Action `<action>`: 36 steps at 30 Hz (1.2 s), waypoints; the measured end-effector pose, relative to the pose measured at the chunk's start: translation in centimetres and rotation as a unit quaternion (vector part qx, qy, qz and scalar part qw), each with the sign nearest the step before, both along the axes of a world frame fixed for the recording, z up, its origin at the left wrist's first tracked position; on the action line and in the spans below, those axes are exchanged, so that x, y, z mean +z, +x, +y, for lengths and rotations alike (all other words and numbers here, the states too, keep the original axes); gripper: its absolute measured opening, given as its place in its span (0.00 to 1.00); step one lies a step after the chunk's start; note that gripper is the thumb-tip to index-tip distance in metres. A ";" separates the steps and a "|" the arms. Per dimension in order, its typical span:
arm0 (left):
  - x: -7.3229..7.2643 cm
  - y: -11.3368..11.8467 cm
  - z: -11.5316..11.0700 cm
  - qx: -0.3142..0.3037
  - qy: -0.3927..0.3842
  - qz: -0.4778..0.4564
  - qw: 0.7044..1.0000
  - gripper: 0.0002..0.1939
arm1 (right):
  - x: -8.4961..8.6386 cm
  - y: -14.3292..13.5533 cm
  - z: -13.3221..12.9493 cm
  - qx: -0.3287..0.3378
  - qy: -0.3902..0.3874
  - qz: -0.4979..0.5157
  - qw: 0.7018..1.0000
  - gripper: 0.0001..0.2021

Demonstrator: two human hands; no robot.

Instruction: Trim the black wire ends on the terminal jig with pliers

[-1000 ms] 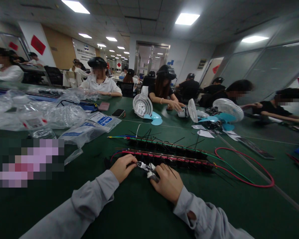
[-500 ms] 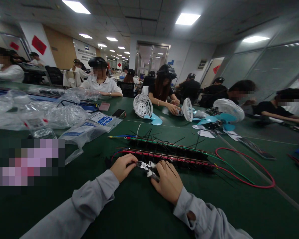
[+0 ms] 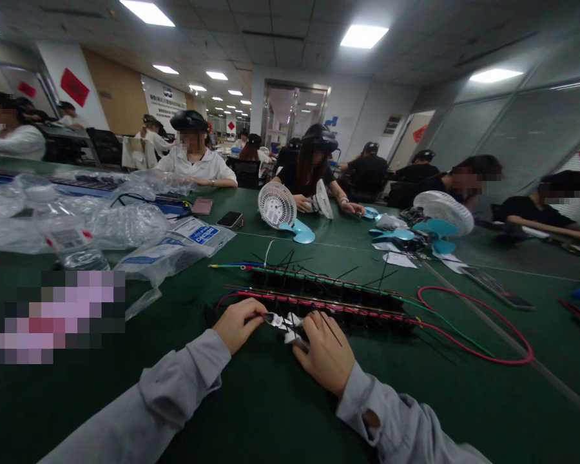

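Note:
Between my hands is a small crinkled white piece (image 3: 281, 321), too blurred to name. My left hand (image 3: 238, 327) is closed in a pinch at its left end, where a small dark bit shows at the fingertips. A white and grey object (image 3: 296, 339) sticks out from under the curled fingers of my right hand (image 3: 327, 351); its kind is unclear. Just beyond lies a long black wiring assembly (image 3: 314, 301), with red and green wires along it and black cable-tie tails standing up. A thin black tail crosses in front of my right hand.
A red cable loop (image 3: 530, 351) extends to the right. At left lie clear plastic bags (image 3: 140, 216), a plastic bottle (image 3: 80, 241) and a printed bag (image 3: 174, 245). Across the green table (image 3: 183, 386), a co-worker (image 3: 314, 167) handles a fan part (image 3: 323, 200) near a white fan grille (image 3: 276, 205).
My hands and the pieces between them look the same. Across the table, the co-worker's fan part has moved left and tilted, and one of their hands now rests farther right.

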State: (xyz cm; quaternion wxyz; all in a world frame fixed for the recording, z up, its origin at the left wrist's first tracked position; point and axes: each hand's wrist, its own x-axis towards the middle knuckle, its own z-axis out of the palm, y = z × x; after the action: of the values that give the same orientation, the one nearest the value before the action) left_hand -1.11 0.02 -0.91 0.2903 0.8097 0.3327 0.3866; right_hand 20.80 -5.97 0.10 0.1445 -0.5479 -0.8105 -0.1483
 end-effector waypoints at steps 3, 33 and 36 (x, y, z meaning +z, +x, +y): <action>0.1 0.0 0.0 0.002 -0.003 0.003 1.000 0.06 | 0.1 0.0 0.0 -0.002 0.004 -0.001 1.000 0.11; 0.1 0.1 0.0 -0.001 0.036 0.030 0.999 0.06 | 0.6 -0.2 0.0 -0.014 -0.050 0.004 0.999 0.09; 0.0 0.1 0.1 -0.002 0.038 0.037 0.999 0.06 | 0.6 -0.2 0.0 -0.013 -0.049 -0.001 0.999 0.09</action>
State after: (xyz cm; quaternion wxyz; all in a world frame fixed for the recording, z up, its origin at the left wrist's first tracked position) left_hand -1.04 0.09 -0.89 0.2473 0.8346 0.3268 0.3681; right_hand 20.63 -5.96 0.71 0.1147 -0.5648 -0.8096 -0.1110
